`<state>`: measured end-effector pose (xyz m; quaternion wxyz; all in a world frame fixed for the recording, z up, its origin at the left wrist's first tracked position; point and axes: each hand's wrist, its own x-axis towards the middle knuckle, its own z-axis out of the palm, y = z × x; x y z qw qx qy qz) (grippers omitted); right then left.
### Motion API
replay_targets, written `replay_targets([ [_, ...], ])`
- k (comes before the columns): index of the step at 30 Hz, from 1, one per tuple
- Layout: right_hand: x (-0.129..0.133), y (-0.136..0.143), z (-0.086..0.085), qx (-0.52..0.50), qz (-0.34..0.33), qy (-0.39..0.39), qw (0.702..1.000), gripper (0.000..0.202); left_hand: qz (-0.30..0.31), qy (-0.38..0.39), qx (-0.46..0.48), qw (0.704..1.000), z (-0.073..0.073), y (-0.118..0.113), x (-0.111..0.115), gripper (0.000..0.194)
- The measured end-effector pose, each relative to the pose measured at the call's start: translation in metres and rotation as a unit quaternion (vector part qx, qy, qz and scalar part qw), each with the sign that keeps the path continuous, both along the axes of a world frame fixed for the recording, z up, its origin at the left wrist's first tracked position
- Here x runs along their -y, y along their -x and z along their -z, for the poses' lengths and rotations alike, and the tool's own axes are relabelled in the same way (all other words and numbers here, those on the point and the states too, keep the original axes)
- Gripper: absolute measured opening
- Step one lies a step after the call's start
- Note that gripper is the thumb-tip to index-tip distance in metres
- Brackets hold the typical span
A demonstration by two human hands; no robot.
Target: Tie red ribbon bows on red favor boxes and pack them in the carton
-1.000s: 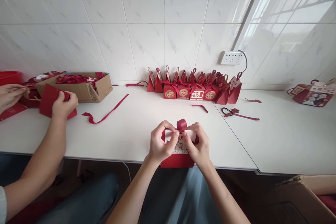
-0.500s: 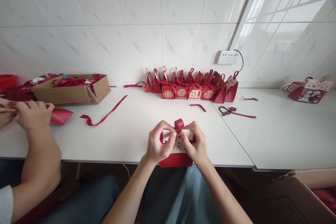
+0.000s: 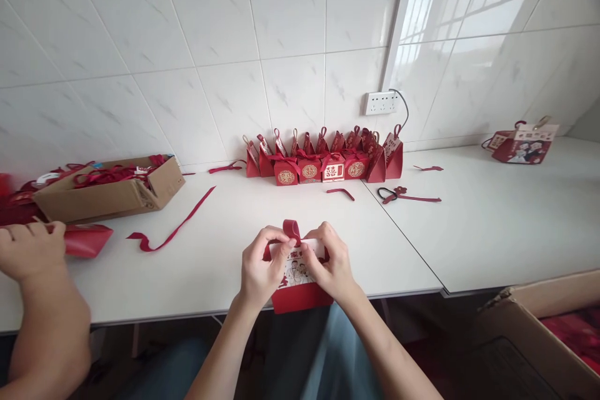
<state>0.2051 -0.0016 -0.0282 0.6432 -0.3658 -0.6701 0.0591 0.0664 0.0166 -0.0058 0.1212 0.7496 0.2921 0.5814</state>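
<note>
A red gift box (image 3: 302, 299) with a white printed panel of cartoon figures stands at the table's front edge, slightly tilted. A dark red strap loop (image 3: 290, 229) rises from its top. My left hand (image 3: 262, 267) pinches the top edge just left of the loop, its thumb in front. On the other side, my right hand (image 3: 332, 264) pinches the same edge, thumb also in front. The fingertips of both hands nearly meet under the loop. The back of the box is hidden.
Finished-looking red boxes (image 3: 309, 173) line the wall. A cardboard box of ribbons (image 3: 98, 200) stands left, beside a co-worker's hand (image 3: 35, 250) on a red piece. Loose ribbon (image 3: 173, 234) lies on the white table. Another carton (image 3: 520, 319) sits lower right, and a larger bag-shaped box (image 3: 525, 145) far right.
The view has turned to the right and tilted a little, so things sit further left. Both hands keep pinching the box top, and the box now looks slightly tilted.
</note>
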Motion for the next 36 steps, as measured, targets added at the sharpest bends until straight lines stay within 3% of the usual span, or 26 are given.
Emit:
replay_targets([
  [6, -0.001, 0.000, 0.002, -0.006, 0.001, 0.007, 1.000, 0.005, 0.015, -0.057, -0.057, 0.997, -0.007, -0.001, 0.001, 0.018],
  [12, -0.001, 0.001, 0.001, -0.016, 0.006, 0.009, 1.000, 0.010, 0.005, -0.046, -0.059, 0.997, -0.003, 0.000, 0.002, 0.022],
  [20, -0.001, -0.001, 0.000, -0.008, -0.004, 0.009, 1.000, 0.011, 0.055, -0.018, -0.047, 0.997, -0.004, 0.002, 0.002, 0.030],
  [29, -0.001, -0.002, 0.001, 0.007, 0.009, 0.020, 1.000, 0.011, 0.086, 0.022, -0.055, 0.995, -0.008, 0.003, 0.002, 0.026],
  [32, 0.000, -0.002, 0.000, 0.009, 0.013, 0.024, 1.000, 0.011, 0.097, 0.054, -0.039, 0.993, -0.001, 0.007, 0.003, 0.033],
  [36, 0.002, -0.001, 0.002, 0.009, 0.022, 0.027, 0.999, 0.010, 0.106, 0.143, 0.033, 0.983, 0.032, 0.018, 0.010, 0.066],
])
